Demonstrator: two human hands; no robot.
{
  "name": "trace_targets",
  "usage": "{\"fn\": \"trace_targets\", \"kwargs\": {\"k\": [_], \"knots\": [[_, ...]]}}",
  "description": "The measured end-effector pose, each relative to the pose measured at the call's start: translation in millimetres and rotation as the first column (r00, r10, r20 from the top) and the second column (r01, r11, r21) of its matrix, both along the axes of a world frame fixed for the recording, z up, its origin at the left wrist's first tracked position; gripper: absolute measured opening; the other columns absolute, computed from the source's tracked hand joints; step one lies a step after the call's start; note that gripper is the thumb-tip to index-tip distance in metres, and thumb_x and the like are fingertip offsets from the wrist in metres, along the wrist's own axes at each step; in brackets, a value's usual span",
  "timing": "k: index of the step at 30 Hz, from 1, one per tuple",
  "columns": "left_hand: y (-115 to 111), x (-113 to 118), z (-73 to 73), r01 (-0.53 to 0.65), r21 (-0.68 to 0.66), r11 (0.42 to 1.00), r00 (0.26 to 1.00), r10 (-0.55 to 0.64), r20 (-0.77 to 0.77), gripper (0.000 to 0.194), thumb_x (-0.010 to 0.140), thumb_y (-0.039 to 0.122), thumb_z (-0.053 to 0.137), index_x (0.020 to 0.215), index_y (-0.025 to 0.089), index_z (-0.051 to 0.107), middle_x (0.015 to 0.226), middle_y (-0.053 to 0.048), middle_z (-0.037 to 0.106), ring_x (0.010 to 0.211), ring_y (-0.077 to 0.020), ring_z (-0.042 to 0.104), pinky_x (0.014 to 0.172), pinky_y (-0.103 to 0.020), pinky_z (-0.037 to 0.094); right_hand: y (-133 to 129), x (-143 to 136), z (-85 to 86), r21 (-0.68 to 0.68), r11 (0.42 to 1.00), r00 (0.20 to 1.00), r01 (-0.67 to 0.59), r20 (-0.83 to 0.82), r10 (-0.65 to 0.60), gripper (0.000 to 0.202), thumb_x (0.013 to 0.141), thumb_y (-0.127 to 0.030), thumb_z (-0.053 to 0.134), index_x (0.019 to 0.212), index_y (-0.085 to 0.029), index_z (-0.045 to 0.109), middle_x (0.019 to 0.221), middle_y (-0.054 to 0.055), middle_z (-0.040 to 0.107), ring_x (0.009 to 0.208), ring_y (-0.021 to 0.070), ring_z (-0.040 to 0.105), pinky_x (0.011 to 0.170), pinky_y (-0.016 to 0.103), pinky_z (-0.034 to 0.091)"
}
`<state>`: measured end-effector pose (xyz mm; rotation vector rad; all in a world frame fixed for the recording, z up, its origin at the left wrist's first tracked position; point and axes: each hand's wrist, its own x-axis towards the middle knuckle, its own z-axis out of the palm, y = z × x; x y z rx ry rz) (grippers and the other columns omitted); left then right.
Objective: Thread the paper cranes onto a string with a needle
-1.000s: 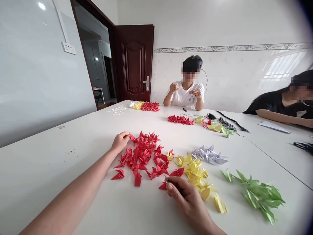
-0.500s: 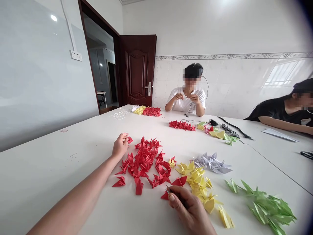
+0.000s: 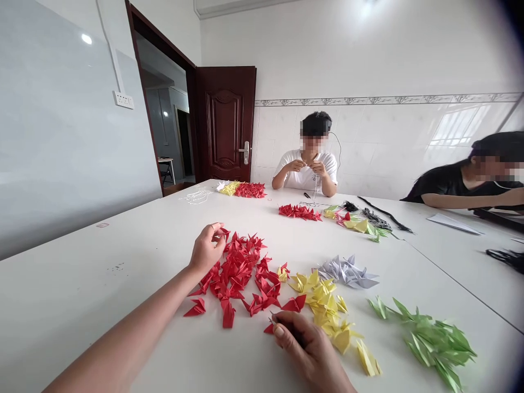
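My left hand (image 3: pixel 208 246) pinches a red folded-paper piece (image 3: pixel 225 233) at the upper left of the red paper pile (image 3: pixel 239 265). Lower down, my right hand (image 3: pixel 305 341) is closed, with a thin dark tip showing between thumb and forefinger; what it holds is too small to name. A red folded piece (image 3: pixel 269 329) lies by those fingertips. Beside this hand spreads a row of yellow folded pieces (image 3: pixel 325 305). Pale lilac pieces (image 3: pixel 347 271) lie behind the yellow ones, and green ones (image 3: pixel 440 341) lie to the right.
Across the white table (image 3: pixel 135 245), a person in white (image 3: pixel 313 169) works with both hands near red pieces (image 3: pixel 299 212) and black cords (image 3: pixel 376 219). Another person in black (image 3: pixel 454 180) leans at the right. More red and yellow pieces (image 3: pixel 249 190) lie at the far edge.
My left hand has moved slightly right, closer to the red pile, with the red piece in its fingers. The view has shifted a little. My right hand keeps nearly the same place beside the pieces.
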<state>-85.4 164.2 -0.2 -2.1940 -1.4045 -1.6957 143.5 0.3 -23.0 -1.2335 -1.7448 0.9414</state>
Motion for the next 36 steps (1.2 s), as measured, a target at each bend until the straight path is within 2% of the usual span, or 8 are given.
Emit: {"fn": "trace_targets", "kwargs": {"k": [5,10,14,17,21,26,32,36], "knots": [[-35.1,37.9,12.9,0.123,-0.043,0.992,0.983,-0.127,-0.129,0.039,0.072,0.009,0.047,0.111,0.016,0.049,0.076,-0.001,0.057,0.067,-0.0124,0.058,0.062,-0.024,0.052,-0.5,0.1,0.5,0.012,1.0,1.0,0.009,-0.029,-0.009,0.041,0.085,-0.05,0.044,0.09,-0.015,0.063,0.079,0.008,0.066,0.068,0.0187,0.057,0.059,0.025,0.044],[-67.5,63.3,21.1,0.199,-0.09,0.976,0.934,-0.217,-0.283,0.042,0.071,0.003,0.044,0.109,0.017,0.049,0.08,-0.001,0.057,0.072,-0.0133,0.059,0.067,-0.026,0.053,-1.0,1.5,-0.7,-0.011,0.999,0.993,0.048,-0.11,-0.049,0.039,0.085,-0.049,0.046,0.094,-0.015,0.062,0.078,0.007,0.065,0.068,0.0182,0.057,0.059,0.026,0.044],[-82.5,70.3,21.2,0.267,-0.117,0.957,0.851,-0.291,-0.438,0.049,0.072,-0.002,0.039,0.117,0.018,0.043,0.09,-0.004,0.06,0.084,-0.016,0.06,0.074,-0.03,0.053,-1.3,2.8,-3.0,-0.024,0.996,0.972,0.088,-0.218,-0.091,0.036,0.084,-0.047,0.048,0.096,-0.016,0.06,0.078,0.006,0.062,0.067,0.0164,0.055,0.059,0.026,0.044],[-91.5,73.5,20.1,0.343,-0.128,0.931,0.774,-0.357,-0.523,0.055,0.075,-0.003,0.037,0.125,0.02,0.036,0.097,-0.005,0.06,0.092,-0.0177,0.058,0.08,-0.034,0.052,0.6,3.0,-8.0,0.029,0.986,0.943,0.166,-0.296,-0.15,0.033,0.081,-0.043,0.055,0.1,-0.016,0.058,0.081,0.006,0.06,0.071,0.0167,0.054,0.065,0.029,0.046],[-105.1,78.7,20.8,0.392,-0.18,0.902,0.688,-0.418,-0.594,0.058,0.079,0.0,0.038,0.132,0.021,0.029,0.099,-0.006,0.061,0.09,-0.0186,0.058,0.081,-0.036,0.051,5.4,2.4,-14.0,0.076,0.964,0.904,0.257,-0.372,-0.211,0.025,0.08,-0.035,0.056,0.098,-0.018,0.057,0.074,0.002,0.056,0.063,0.0135,0.049,0.061,0.027,0.044],[-118.4,83.1,22.3,0.423,-0.246,0.872,0.665,-0.484,-0.569,0.058,0.079,0.001,0.04,0.132,0.022,0.027,0.093,-0.004,0.062,0.088,-0.0166,0.059,0.083,-0.033,0.05,9.5,3.0,-12.4,0.1,0.972,0.924,0.214,-0.344,-0.168,0.015,0.08,-0.03,0.057,0.086,-0.017,0.058,0.069,0.0,0.055,0.061,0.0128,0.047,0.059,0.025,0.042],[-118.3,82.3,27.0,0.381,-0.279,0.882,0.7,-0.472,-0.537,0.048,0.079,0.005,0.042,0.123,0.022,0.04,0.095,-0.004,0.063,0.092,-0.0168,0.059,0.085,-0.031,0.049,9.8,5.3,-12.6,0.036,0.979,0.926,0.198,-0.335,-0.175,0.023,0.082,-0.038,0.054,0.089,-0.016,0.058,0.079,0.005,0.059,0.072,0.0168,0.053,0.067,0.027,0.045],[-98.3,74.2,29.6,0.147,-0.304,0.941,0.782,-0.299,-0.547,0.046,0.073,0.004,0.041,0.117,0.018,0.049,0.088,-0.006,0.066,0.083,-0.018,0.062,0.072,-0.028,0.05,9.5,5.4,-13.2,0.008,0.973,0.936,0.229,-0.277,-0.218,0.028,0.081,-0.042,0.054,0.089,-0.015,0.059,0.08,0.005,0.059,0.072,0.0176,0.053,0.067,0.028,0.044]]}}
